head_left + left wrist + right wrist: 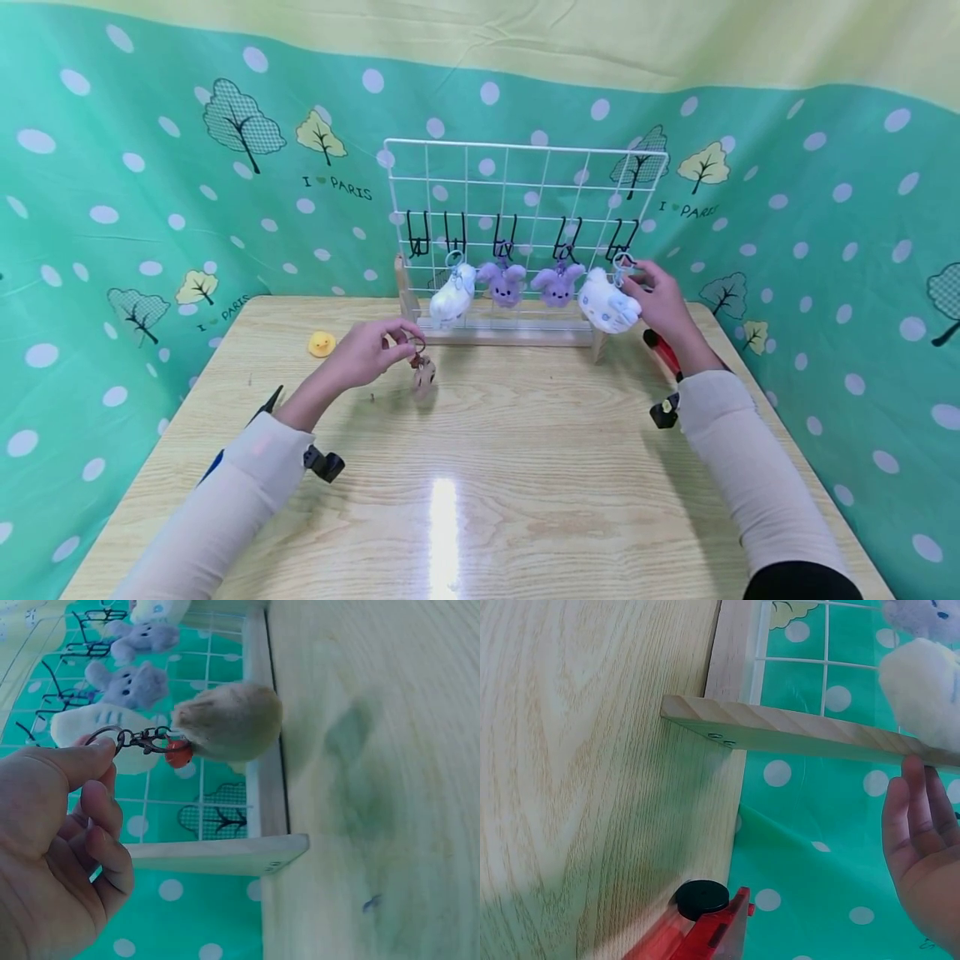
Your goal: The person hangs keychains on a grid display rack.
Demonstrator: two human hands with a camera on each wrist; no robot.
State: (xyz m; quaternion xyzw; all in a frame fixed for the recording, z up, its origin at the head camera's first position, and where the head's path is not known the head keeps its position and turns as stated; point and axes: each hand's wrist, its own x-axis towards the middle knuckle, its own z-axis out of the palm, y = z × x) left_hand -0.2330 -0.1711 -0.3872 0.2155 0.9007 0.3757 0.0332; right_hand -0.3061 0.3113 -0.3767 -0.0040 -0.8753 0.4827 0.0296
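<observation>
In the head view, my left hand [375, 354] pinches the metal ring of a beige plush keychain [423, 375], which hangs above the table. The left wrist view shows its clasp and an orange-red bell [178, 754]. At the rack's right end, my right hand [660, 300] has thumb and forefinger at the pale blue ring of a white plush keychain [607, 302] with blue spots, close under the rightmost black hook [621, 237]. The right wrist view shows the other fingers fairly straight near the wooden post; the pinch itself lies outside that view.
A white wire rack [525, 150] with wooden feet stands at the table's back. Two purple plush keychains [504, 283] and another white one [453, 296] hang from it. A yellow duck-faced piece [322, 343] lies on the table [525, 467] left of the rack. Patterned cloth surrounds the table.
</observation>
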